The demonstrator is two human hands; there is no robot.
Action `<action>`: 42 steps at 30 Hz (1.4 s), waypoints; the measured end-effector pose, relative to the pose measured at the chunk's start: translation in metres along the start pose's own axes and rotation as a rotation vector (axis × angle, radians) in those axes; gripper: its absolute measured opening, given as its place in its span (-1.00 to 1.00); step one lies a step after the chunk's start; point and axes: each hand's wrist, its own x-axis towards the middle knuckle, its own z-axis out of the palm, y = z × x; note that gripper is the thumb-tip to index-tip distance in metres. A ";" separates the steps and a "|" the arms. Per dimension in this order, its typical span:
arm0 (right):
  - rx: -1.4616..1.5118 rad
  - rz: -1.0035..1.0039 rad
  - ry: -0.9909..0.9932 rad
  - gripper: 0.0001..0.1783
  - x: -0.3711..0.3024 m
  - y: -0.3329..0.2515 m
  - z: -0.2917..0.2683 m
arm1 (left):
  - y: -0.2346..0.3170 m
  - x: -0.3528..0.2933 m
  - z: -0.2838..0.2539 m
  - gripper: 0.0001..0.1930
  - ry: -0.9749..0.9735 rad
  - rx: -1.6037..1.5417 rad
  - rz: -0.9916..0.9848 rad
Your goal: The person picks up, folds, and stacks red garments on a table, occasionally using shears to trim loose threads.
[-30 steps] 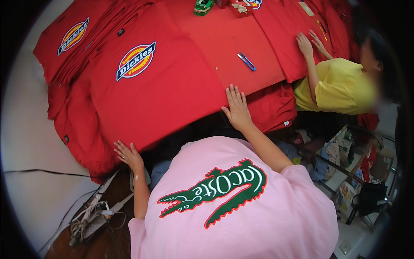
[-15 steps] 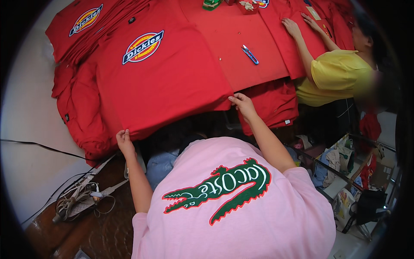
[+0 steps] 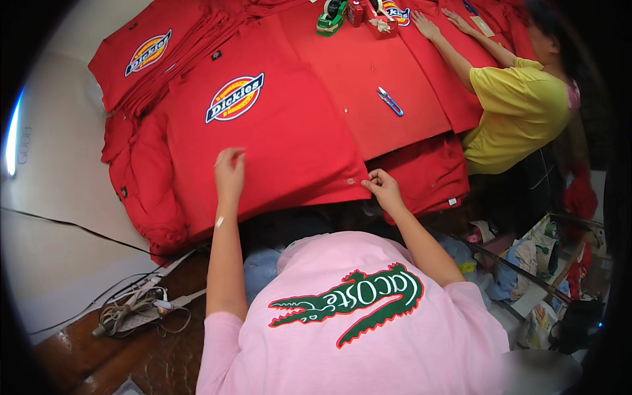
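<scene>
A red T-shirt (image 3: 263,155) with a round blue, white and yellow chest emblem lies spread on the table in front of me. My right hand (image 3: 383,189) pinches its near right hem corner between thumb and fingers. Close to that corner sits a small label (image 3: 351,181) on the cloth. My left hand (image 3: 230,168) is over the lower left part of the shirt, its fingers bent and smeared by motion. Whether it touches the cloth or holds anything cannot be made out.
Blue thread snips (image 3: 390,102) lie on the red tabletop (image 3: 365,72). Tape dispensers (image 3: 332,18) stand behind. More red shirts (image 3: 148,56) are piled at the left. A co-worker in yellow (image 3: 513,108) handles shirts at the right. Tangled cables (image 3: 135,309) lie at lower left.
My left hand has let go of the near left hem and moved up and right over the shirt. My right hand stays at the right corner, where the small label now shows.
</scene>
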 end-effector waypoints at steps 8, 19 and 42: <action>0.901 0.735 0.004 -0.65 -0.014 0.019 0.021 | 0.079 0.202 0.111 -0.70 -0.293 0.250 0.491; 1.041 0.654 0.186 -0.83 -0.001 0.039 0.041 | 0.105 0.299 0.158 -0.66 -0.681 0.504 0.478; 1.304 0.560 0.531 -0.85 -0.031 0.004 0.051 | 0.067 0.349 0.148 -0.82 -1.213 -0.206 -0.216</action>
